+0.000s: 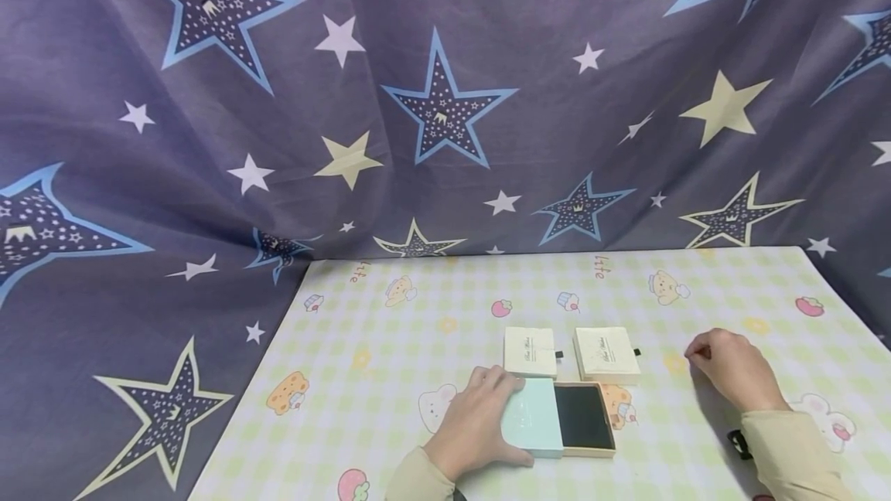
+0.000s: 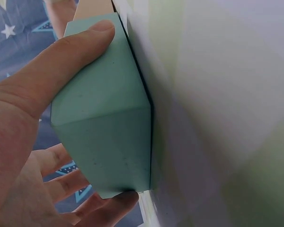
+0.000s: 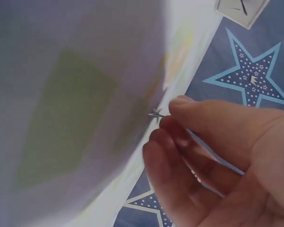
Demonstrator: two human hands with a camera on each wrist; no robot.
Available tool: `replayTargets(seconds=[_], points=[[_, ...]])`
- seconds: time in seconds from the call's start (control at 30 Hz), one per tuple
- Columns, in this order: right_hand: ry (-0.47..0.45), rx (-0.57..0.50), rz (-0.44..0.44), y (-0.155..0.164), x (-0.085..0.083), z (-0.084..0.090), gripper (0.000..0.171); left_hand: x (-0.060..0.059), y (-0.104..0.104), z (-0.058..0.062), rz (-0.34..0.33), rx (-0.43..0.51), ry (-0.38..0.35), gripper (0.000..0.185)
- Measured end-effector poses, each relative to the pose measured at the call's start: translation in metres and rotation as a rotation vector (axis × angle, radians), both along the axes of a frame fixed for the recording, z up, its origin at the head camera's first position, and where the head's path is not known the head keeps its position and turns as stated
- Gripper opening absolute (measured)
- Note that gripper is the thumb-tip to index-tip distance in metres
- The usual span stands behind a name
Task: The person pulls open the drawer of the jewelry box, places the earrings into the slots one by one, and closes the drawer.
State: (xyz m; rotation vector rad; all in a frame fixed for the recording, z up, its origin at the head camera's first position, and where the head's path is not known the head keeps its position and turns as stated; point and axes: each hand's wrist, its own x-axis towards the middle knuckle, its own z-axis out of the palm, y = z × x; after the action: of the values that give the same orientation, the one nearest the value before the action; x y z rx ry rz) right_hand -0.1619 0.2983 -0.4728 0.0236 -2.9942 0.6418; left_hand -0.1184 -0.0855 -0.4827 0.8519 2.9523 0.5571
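The left hand [image 1: 480, 424] grips the mint-green sleeve [image 1: 532, 416] of a drawer box, its black-lined tray [image 1: 583, 417] slid out right of the sleeve; it looks light, stiff cardboard, best held by its edges. Beyond the sleeve sit two cream boxes [image 1: 530, 351]. Only the right-wrist view shows the right hand [image 3: 217, 161] pinching a tiny silvery piece [image 3: 156, 114].

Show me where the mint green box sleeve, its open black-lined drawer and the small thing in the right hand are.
mint green sleeve [image 1: 532, 416], head view, top face.
black-lined drawer [image 1: 582, 417], head view, black lining.
small silver piece [image 3: 156, 114], right wrist view, at the fingertips.
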Motion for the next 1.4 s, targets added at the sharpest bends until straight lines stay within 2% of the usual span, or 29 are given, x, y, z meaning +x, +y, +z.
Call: replayTargets(seconds=[0.1,0.23,0.67,0.9,1.13,1.4], points=[[0.041,-0.020,0.001,0.000,0.002,0.001,0.005,0.000,0.000,0.000,0.000,0.003,0.000,0.096],[0.052,-0.050,0.006,-0.004,0.005,0.005,0.004,0.000,0.000,0.000,-0.003,0.007,0.005,0.096],[0.077,-0.139,0.125,-0.027,0.017,0.019,0.004,0.000,-0.001,-0.001,-0.008,0.009,0.007,0.095],[0.136,-0.115,0.179,-0.044,0.024,0.024,0.008,-0.001,-0.001,-0.002,-0.020,0.018,0.002,0.094],[0.118,-0.130,0.223,-0.065,0.034,0.031,0.008,-0.001,-0.002,-0.002,-0.031,0.036,0.017,0.093],[0.123,-0.079,0.292,-0.082,0.039,0.033,0.007,-0.001,-0.002,-0.002,-0.025,0.045,0.011,0.094]])
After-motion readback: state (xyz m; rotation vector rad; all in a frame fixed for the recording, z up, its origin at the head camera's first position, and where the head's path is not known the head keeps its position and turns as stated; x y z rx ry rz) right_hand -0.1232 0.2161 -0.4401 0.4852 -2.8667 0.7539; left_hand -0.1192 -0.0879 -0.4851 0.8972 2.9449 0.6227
